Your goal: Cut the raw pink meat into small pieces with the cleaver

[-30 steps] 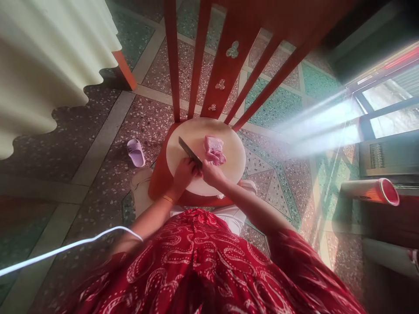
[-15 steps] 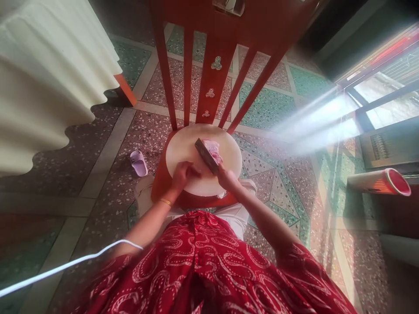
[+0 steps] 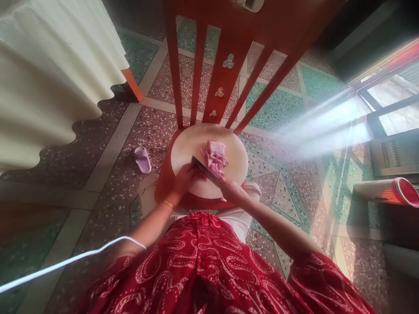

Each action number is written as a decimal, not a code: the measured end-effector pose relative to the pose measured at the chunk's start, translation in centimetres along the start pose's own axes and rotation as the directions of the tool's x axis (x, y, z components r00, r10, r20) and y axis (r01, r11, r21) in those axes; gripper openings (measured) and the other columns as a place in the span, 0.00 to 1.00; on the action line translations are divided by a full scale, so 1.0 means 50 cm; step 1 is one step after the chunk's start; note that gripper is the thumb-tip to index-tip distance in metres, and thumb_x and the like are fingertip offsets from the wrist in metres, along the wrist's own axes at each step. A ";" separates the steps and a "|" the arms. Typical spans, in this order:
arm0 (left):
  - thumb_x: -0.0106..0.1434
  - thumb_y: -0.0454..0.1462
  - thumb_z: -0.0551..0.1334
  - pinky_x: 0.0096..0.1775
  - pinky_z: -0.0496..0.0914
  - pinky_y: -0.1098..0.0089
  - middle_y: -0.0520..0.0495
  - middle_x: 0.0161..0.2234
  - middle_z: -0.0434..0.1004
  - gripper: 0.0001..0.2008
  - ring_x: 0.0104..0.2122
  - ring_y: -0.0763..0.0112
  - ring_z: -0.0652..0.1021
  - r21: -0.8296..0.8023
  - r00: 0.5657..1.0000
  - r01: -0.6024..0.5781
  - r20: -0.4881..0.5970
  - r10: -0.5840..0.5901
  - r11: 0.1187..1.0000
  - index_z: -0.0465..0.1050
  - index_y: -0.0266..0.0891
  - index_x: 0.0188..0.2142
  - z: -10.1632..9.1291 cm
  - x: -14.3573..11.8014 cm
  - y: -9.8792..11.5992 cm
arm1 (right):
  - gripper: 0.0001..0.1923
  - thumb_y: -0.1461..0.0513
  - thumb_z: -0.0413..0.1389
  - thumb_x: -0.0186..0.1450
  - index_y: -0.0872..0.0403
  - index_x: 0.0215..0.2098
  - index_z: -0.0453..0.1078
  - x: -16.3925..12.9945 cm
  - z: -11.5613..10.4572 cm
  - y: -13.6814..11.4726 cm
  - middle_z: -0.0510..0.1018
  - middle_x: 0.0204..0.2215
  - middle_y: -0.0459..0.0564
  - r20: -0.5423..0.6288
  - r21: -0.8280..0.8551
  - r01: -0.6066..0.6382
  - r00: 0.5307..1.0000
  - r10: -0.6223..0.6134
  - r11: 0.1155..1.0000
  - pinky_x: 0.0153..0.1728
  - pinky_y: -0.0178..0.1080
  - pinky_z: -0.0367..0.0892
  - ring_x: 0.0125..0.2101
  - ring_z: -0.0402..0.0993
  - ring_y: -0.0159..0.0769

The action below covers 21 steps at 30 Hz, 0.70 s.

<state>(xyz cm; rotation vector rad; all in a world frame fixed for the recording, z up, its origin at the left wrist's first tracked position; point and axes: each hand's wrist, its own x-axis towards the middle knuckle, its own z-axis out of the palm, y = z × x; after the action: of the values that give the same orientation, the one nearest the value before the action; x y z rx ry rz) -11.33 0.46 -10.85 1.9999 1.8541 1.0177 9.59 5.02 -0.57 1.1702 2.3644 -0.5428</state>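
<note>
A round pale cutting board (image 3: 196, 146) lies on the seat of a red wooden chair (image 3: 225, 65), and on its far right part sits a pile of pink raw meat (image 3: 215, 155), some of it cut into pieces; the right hand (image 3: 231, 188) is closed around the handle of a knife (image 3: 204, 168), whose dark blade slants up and to the left across the near side of the board, its edge lying just beside the near edge of the meat; the left hand (image 3: 186, 176) rests on the board at the near left, fingers curled, close to the tip of the blade, though whether it touches the blade or a scrap of meat cannot be told; a thin gold bangle (image 3: 169, 203) circles the left wrist; the two hands are near each other but apart, with the blade between them; below them spreads a red patterned garment (image 3: 209, 270) over the person's lap; a white cable (image 3: 65, 259) runs across the lower left; on the speckled tiled floor (image 3: 108, 139) left of the chair lies a lilac slipper (image 3: 142, 158); a cream scalloped cloth (image 3: 49, 74) hangs at the upper left, and a red and white cylinder (image 3: 389, 192) lies at the right below a bright window (image 3: 393, 104).
</note>
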 end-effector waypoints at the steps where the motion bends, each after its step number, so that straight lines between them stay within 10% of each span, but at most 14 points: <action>1: 0.66 0.38 0.55 0.49 0.69 0.58 0.42 0.42 0.74 0.10 0.45 0.62 0.72 -0.004 1.000 0.006 0.003 -0.006 1.000 0.75 0.39 0.36 -0.001 0.001 0.000 | 0.32 0.68 0.43 0.65 0.63 0.66 0.41 0.014 -0.004 -0.005 0.78 0.37 0.62 0.009 -0.010 0.001 1.000 -0.001 1.000 0.29 0.38 0.68 0.30 0.77 0.42; 8: 0.65 0.36 0.57 0.50 0.69 0.58 0.42 0.43 0.74 0.08 0.48 0.60 0.71 0.003 0.999 0.017 0.031 -0.017 1.000 0.75 0.39 0.37 -0.007 0.003 -0.003 | 0.20 0.65 0.42 0.68 0.64 0.57 0.56 0.131 -0.056 -0.069 0.76 0.40 0.65 0.040 -0.010 0.044 0.998 -0.043 0.999 0.36 0.42 0.69 0.39 0.76 0.47; 16: 0.66 0.37 0.55 0.50 0.69 0.56 0.42 0.43 0.74 0.10 0.48 0.60 0.71 -0.008 0.999 0.024 0.042 -0.024 1.000 0.75 0.40 0.35 0.011 0.005 -0.006 | 0.30 0.68 0.43 0.66 0.66 0.65 0.44 0.001 -0.027 0.018 0.76 0.39 0.62 0.157 -0.018 -0.030 0.987 0.032 0.999 0.33 0.40 0.68 0.35 0.77 0.45; 21: 0.66 0.37 0.54 0.49 0.69 0.56 0.43 0.38 0.74 0.09 0.46 0.60 0.71 -0.018 0.998 0.054 0.036 -0.053 0.998 0.72 0.40 0.34 0.008 0.005 -0.015 | 0.22 0.66 0.42 0.67 0.64 0.59 0.54 0.081 -0.032 -0.038 0.76 0.41 0.65 0.148 0.007 -0.027 0.989 0.025 1.000 0.35 0.42 0.69 0.38 0.76 0.47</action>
<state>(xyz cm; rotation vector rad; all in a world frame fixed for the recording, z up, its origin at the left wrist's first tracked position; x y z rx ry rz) -11.66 0.94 -11.49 1.9344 1.8623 0.9748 5.50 7.36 -1.17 1.1228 2.2204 -0.6101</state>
